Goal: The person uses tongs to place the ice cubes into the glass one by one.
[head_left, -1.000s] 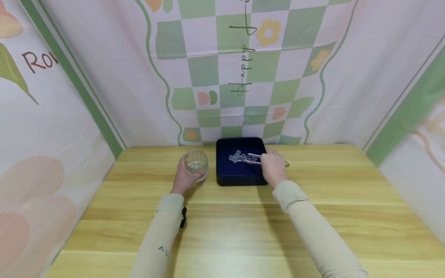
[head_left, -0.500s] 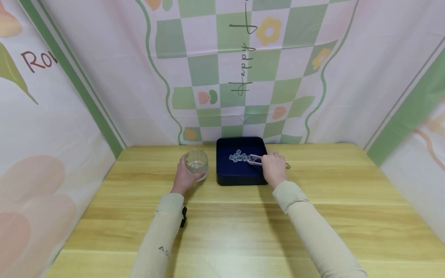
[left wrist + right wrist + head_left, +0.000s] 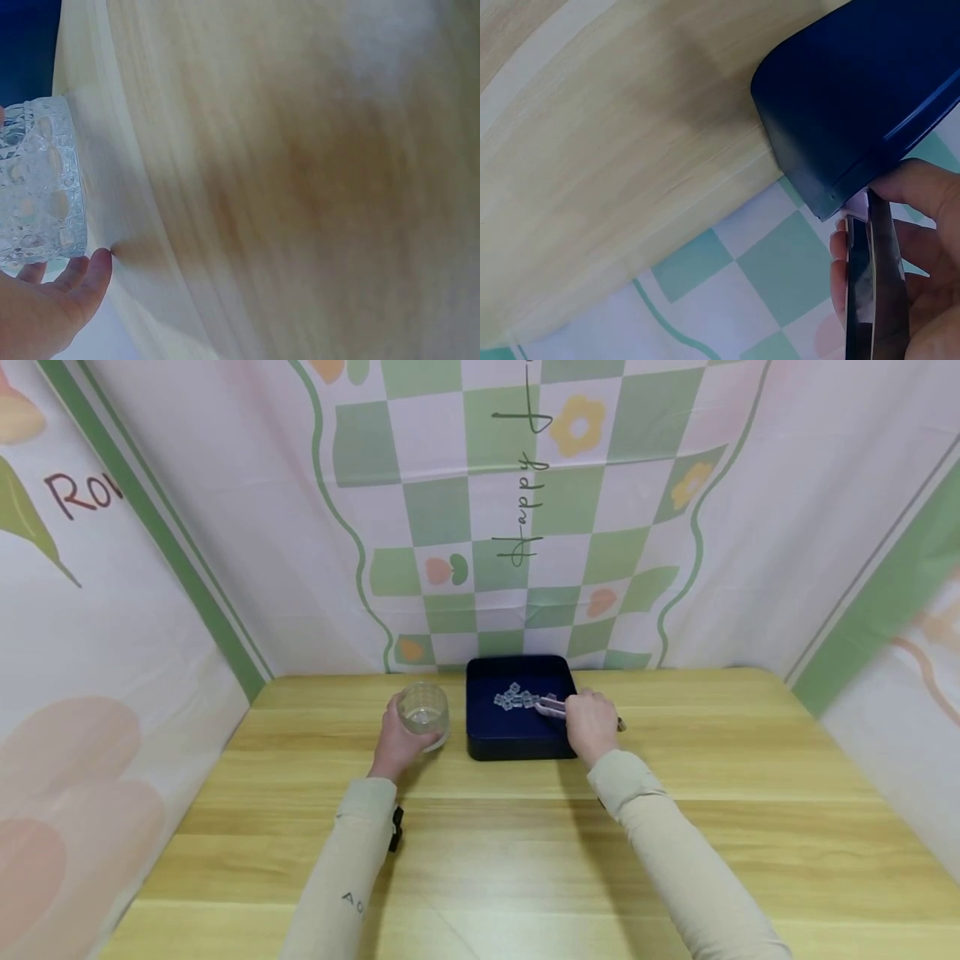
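My left hand (image 3: pixel 396 742) curls round a clear drinking glass (image 3: pixel 425 714) left of the tray. In the left wrist view the glass (image 3: pixel 41 180) shows a patterned, bumpy wall, with fingertips (image 3: pixel 90 281) at its side. My right hand (image 3: pixel 592 724) grips metal tongs (image 3: pixel 552 707), whose arms lie nearly together over the right part of the navy tray (image 3: pixel 517 749). Several clear cubes (image 3: pixel 513 697) lie heaped in the tray, up to the tong tips. I cannot tell whether the tips pinch a cube. The right wrist view shows the tongs (image 3: pixel 885 285) in the fingers.
The wooden table (image 3: pixel 480 860) reaches under both arms. A patterned cloth (image 3: pixel 502 510) hangs just behind the tray, and more cloth (image 3: pixel 112 652) stands along the left side. The tray's raised wall (image 3: pixel 521 662) runs close to the table's back edge.
The arms of the tongs have come together from a wider gap, at the right end of the cubes. The left hand and glass have stayed where they were.
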A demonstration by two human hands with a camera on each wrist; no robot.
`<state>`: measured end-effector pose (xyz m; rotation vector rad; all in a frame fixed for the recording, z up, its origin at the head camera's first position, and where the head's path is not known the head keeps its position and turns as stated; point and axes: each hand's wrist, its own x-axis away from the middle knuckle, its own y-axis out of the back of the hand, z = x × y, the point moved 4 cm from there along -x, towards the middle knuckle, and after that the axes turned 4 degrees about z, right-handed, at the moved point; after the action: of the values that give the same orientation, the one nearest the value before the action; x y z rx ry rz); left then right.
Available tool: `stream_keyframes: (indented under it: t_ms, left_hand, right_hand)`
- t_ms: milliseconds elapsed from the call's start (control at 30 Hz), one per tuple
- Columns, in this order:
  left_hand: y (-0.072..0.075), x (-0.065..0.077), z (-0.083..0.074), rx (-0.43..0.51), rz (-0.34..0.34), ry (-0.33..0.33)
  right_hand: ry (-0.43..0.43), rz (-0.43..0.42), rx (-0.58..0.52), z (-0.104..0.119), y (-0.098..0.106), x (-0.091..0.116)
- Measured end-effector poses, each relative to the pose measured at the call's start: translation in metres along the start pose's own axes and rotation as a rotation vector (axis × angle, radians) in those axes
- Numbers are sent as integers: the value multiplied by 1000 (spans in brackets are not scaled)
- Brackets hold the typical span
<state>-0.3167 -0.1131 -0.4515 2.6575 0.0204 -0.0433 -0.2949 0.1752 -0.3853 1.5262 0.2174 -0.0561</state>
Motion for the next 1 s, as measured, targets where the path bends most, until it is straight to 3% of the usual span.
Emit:
stream_keyframes:
  t_ms: [167, 300, 733, 1000]
  left_hand:
    - [1, 2, -2, 8, -7, -9]
    - [1, 3, -2, 10, -5, 0]
    - [0, 2, -2, -1, 2, 18]
    - [0, 1, -1, 0, 4, 15]
  right_hand:
    - [-10, 27, -5, -1, 0, 0]
    - [-5, 0, -14, -2, 1, 0]
    - [103, -284, -72, 0, 11, 0]
    - [189, -360, -131, 9, 17, 1]
